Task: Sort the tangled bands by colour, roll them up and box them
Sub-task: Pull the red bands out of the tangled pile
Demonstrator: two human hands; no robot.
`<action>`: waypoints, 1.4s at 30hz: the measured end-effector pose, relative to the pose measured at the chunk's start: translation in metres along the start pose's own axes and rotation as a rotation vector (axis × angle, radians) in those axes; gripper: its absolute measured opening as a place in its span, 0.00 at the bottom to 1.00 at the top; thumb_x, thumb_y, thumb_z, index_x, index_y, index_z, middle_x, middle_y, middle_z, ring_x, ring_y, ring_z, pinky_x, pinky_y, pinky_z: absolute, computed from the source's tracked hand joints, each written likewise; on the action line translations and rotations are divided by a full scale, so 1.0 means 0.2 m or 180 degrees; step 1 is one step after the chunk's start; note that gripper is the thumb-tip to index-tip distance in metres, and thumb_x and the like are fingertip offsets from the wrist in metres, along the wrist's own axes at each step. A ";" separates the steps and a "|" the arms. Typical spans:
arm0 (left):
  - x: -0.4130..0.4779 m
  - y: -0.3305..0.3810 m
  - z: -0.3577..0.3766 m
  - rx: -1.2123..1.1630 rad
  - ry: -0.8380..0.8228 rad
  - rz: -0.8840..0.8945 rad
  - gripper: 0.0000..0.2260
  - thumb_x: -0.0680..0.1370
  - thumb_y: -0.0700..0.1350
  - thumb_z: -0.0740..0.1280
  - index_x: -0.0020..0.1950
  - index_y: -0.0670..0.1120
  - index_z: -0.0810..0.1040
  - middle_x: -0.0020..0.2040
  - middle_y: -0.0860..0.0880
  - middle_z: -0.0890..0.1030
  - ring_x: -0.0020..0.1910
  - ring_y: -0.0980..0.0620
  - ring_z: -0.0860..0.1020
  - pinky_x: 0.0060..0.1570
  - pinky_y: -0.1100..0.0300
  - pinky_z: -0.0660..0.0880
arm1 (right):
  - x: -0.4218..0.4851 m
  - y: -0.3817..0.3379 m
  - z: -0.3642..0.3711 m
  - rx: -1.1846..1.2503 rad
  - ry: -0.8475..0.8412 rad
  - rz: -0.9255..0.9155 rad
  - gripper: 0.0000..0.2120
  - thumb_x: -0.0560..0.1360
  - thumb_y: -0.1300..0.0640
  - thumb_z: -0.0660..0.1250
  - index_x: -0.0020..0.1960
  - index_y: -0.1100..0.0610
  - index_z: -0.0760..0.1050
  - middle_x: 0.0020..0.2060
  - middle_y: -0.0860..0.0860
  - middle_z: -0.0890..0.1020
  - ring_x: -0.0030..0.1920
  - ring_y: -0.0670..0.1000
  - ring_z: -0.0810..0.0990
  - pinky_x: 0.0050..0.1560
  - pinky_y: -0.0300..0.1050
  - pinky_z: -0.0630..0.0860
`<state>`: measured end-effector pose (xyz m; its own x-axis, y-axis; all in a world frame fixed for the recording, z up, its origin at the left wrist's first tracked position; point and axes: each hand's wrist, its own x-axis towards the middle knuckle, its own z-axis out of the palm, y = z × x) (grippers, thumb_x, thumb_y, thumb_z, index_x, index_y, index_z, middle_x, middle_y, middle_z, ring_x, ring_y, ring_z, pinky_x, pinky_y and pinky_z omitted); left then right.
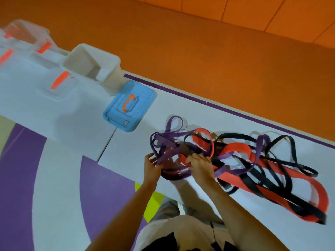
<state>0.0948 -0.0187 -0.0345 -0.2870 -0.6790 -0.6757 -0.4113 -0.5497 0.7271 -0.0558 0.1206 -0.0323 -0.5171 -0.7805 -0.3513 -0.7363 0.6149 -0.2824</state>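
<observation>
A tangle of long flat bands lies on the white table (pixel 181 115). Purple bands (pixel 169 142) loop at its left end, wide red bands (pixel 233 151) run through the middle and right, and narrow black bands (pixel 282 180) cross over them. My left hand (pixel 152 165) grips a purple loop at the tangle's left edge, fingers curled round it. My right hand (pixel 199 164) pinches bands in the knot's middle, where purple, red and black overlap; which strand it holds is hidden under the fingers.
A blue lidded box (pixel 129 105) with an orange handle stands left of the tangle. Behind it sits an open white bin (pixel 90 62). Clear boxes with orange clips (pixel 59 80) line the far left. The table's near edge runs just under my hands.
</observation>
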 end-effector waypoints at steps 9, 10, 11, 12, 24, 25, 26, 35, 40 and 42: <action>0.03 0.06 0.07 -0.0452 -0.0699 0.0069 0.44 0.65 0.32 0.64 0.80 0.52 0.60 0.58 0.42 0.84 0.49 0.48 0.84 0.46 0.50 0.82 | -0.08 0.13 -0.16 0.1004 0.0137 0.0601 0.19 0.70 0.56 0.80 0.56 0.49 0.77 0.46 0.41 0.85 0.49 0.50 0.84 0.47 0.52 0.81; 0.03 0.06 0.07 -0.0450 -0.0794 0.0143 0.46 0.65 0.31 0.63 0.81 0.55 0.58 0.57 0.42 0.85 0.48 0.48 0.84 0.47 0.49 0.82 | -0.07 0.15 -0.18 0.1193 0.0066 0.0639 0.18 0.71 0.58 0.79 0.56 0.49 0.77 0.45 0.41 0.85 0.47 0.49 0.84 0.47 0.53 0.81; 0.04 0.06 0.07 -0.0431 -0.0887 0.0219 0.48 0.65 0.31 0.63 0.82 0.56 0.55 0.56 0.42 0.85 0.48 0.49 0.83 0.47 0.49 0.81 | -0.07 0.18 -0.20 0.1309 0.0052 0.0627 0.15 0.73 0.60 0.78 0.56 0.50 0.77 0.44 0.42 0.85 0.46 0.49 0.85 0.46 0.54 0.81; 0.05 0.06 0.05 -0.0387 -0.0955 0.0271 0.50 0.65 0.31 0.62 0.83 0.57 0.52 0.56 0.42 0.86 0.47 0.50 0.83 0.46 0.51 0.81 | -0.06 0.19 -0.21 0.1293 0.0069 0.0582 0.13 0.75 0.61 0.77 0.54 0.51 0.77 0.44 0.45 0.85 0.46 0.50 0.85 0.46 0.54 0.81; 0.11 0.01 -0.03 -0.0179 -0.0780 0.0292 0.45 0.70 0.19 0.56 0.83 0.49 0.56 0.44 0.41 0.80 0.37 0.46 0.76 0.34 0.58 0.76 | -0.13 0.17 -0.13 -0.0584 -0.0349 0.0015 0.11 0.81 0.56 0.68 0.62 0.48 0.81 0.58 0.47 0.80 0.58 0.55 0.83 0.53 0.53 0.80; 0.10 0.02 -0.03 -0.0099 -0.0833 0.0324 0.45 0.69 0.22 0.58 0.83 0.50 0.55 0.48 0.42 0.82 0.41 0.45 0.79 0.38 0.57 0.78 | -0.14 0.17 -0.14 -0.0625 -0.0142 0.0157 0.09 0.82 0.54 0.67 0.60 0.47 0.82 0.56 0.47 0.82 0.55 0.55 0.84 0.50 0.51 0.81; 0.09 0.02 -0.04 -0.0035 -0.0897 0.0376 0.46 0.67 0.25 0.60 0.83 0.51 0.54 0.55 0.41 0.82 0.48 0.44 0.82 0.45 0.54 0.82 | -0.15 0.17 -0.15 -0.0585 0.0124 0.0284 0.07 0.80 0.51 0.70 0.57 0.47 0.84 0.53 0.46 0.83 0.52 0.53 0.85 0.48 0.49 0.81; 0.12 0.02 -0.03 0.0178 -0.0297 0.0323 0.42 0.73 0.28 0.68 0.84 0.43 0.55 0.70 0.36 0.76 0.67 0.37 0.77 0.70 0.41 0.74 | -0.26 0.41 -0.26 0.1200 0.1566 0.1575 0.07 0.79 0.58 0.69 0.51 0.45 0.77 0.44 0.46 0.83 0.43 0.54 0.83 0.36 0.44 0.69; 0.12 0.07 0.04 0.1587 0.0391 0.0643 0.50 0.71 0.37 0.79 0.86 0.49 0.53 0.79 0.35 0.64 0.77 0.33 0.65 0.71 0.36 0.68 | -0.41 0.46 -0.22 0.2101 0.1900 0.1948 0.19 0.78 0.62 0.71 0.62 0.47 0.67 0.44 0.41 0.83 0.45 0.54 0.82 0.44 0.51 0.75; 0.08 0.07 0.10 0.2107 0.0308 0.0783 0.52 0.71 0.40 0.80 0.86 0.54 0.51 0.84 0.38 0.55 0.83 0.35 0.55 0.76 0.34 0.62 | -0.44 0.49 -0.21 0.2219 0.1915 0.2022 0.18 0.78 0.62 0.71 0.63 0.49 0.70 0.46 0.45 0.84 0.47 0.53 0.84 0.43 0.47 0.75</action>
<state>0.0678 -0.0280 -0.0383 -0.3736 -0.8024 -0.4654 -0.7923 0.0151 0.6099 -0.1009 0.2445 0.0074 -0.9782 -0.1135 -0.1739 0.0446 0.7027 -0.7101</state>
